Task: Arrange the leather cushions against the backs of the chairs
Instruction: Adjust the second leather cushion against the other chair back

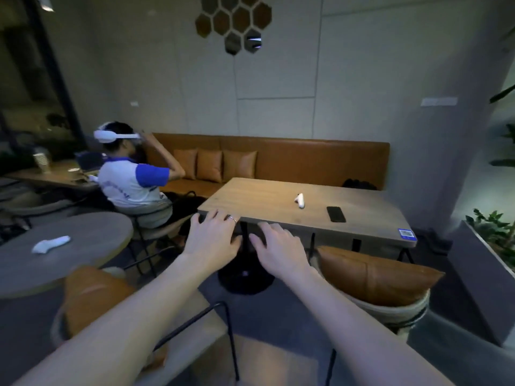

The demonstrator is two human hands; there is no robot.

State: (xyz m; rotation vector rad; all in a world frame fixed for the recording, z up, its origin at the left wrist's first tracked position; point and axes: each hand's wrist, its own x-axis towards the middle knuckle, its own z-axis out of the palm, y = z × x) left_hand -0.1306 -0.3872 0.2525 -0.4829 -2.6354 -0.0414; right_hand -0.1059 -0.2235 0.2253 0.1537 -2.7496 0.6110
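A tan leather cushion leans against the round back of a chair at the lower right. Another tan cushion sits in a chair at the lower left, partly hidden by my left forearm. Three more cushions stand in a row against the back of the orange bench by the wall. My left hand and my right hand are stretched out side by side in front of the wooden table, fingers spread, holding nothing and touching no cushion.
A white controller and a dark phone lie on the wooden table. A seated person wearing a headset is at the left. A round grey table holds another controller. A planter stands at the right.
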